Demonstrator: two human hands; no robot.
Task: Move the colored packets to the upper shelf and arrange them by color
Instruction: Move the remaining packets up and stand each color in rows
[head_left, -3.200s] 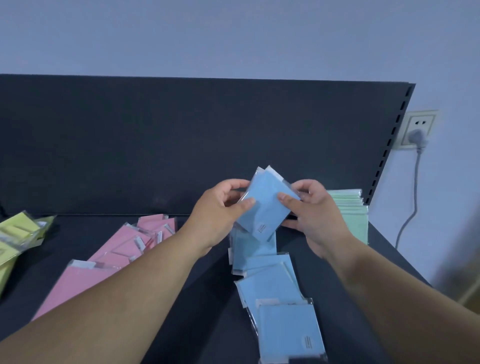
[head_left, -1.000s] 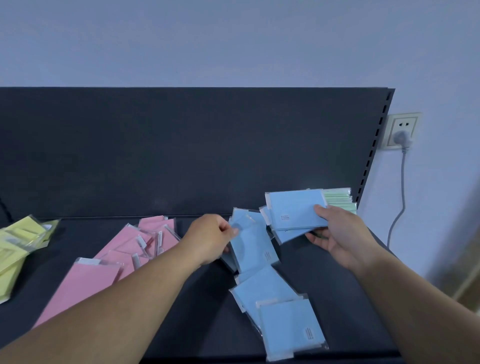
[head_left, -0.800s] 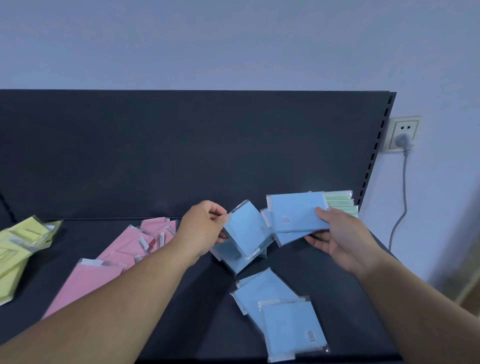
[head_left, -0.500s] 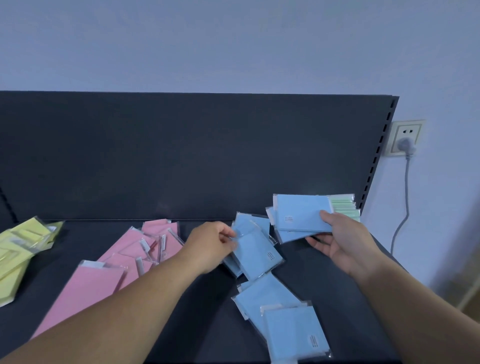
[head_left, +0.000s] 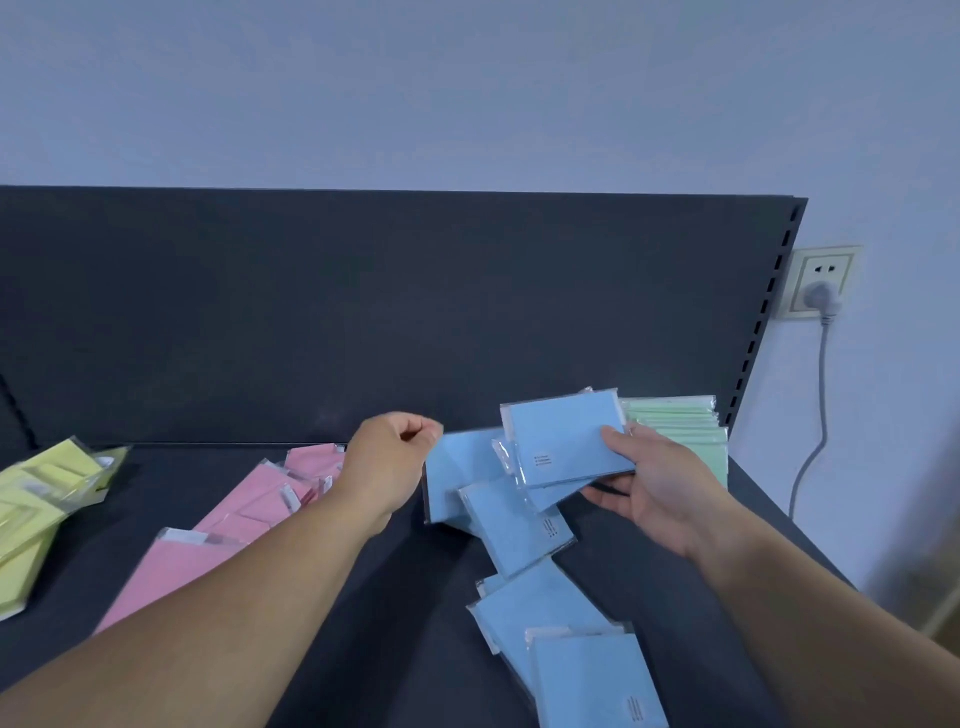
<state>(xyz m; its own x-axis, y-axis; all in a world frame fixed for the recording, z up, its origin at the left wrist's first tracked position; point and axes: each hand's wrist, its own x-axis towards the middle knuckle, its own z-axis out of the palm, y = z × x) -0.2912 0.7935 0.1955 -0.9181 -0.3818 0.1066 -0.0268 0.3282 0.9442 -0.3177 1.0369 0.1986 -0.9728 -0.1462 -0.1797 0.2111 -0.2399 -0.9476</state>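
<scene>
My right hand (head_left: 660, 483) grips a small stack of blue packets (head_left: 566, 441) above the dark shelf (head_left: 395, 597), thumb on top. My left hand (head_left: 389, 462) is curled, its fingertips pinching the upper left corner of another blue packet (head_left: 457, 473) that stands tilted beside the stack. A further blue packet (head_left: 519, 525) lies just below, and more blue ones (head_left: 571, 649) trail toward the front edge. A neat green stack (head_left: 680, 431) sits at the back right. Pink packets (head_left: 260, 509) lie scattered left of centre, partly under my left forearm. Yellow packets (head_left: 41, 499) lie at the far left.
A dark back panel (head_left: 363, 312) rises behind the shelf, with a slotted upright at its right end. A wall socket (head_left: 821, 280) with a plug and grey cable is on the wall to the right. Bare shelf shows between the pink and blue groups.
My left hand has lifted a loose blue packet up and toward the stack in my right hand. The right hand kept its stack almost still.
</scene>
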